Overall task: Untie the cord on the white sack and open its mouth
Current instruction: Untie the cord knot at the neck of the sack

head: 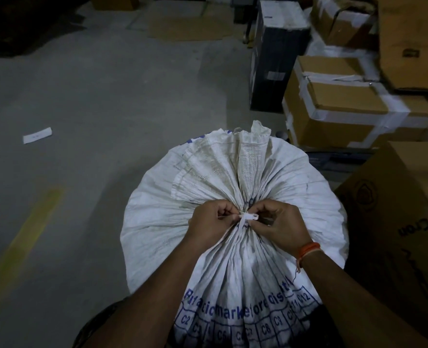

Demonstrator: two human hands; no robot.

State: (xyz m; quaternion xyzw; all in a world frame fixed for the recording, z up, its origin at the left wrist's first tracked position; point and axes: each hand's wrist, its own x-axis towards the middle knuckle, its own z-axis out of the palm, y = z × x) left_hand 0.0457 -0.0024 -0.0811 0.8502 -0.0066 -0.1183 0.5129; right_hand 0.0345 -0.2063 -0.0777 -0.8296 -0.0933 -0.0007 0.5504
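Note:
A large white woven sack [157,217] with blue print stands in front of me, its neck gathered into pleats. A flat white cord [248,217] is knotted around that neck, and the loose mouth fabric fans out beyond it. My left hand [209,222] pinches the cord on the left side of the knot. On the right side, my right hand [280,226] pinches a loop of the same cord, an orange thread band on its wrist. Both hands touch at the knot.
Bare grey concrete floor with a yellow painted stripe [24,234] lies to the left, with a white paper slip [37,135] on it. Taped cardboard boxes [338,106] and a black box [275,54] crowd the right; a big brown carton [393,209] stands beside the sack.

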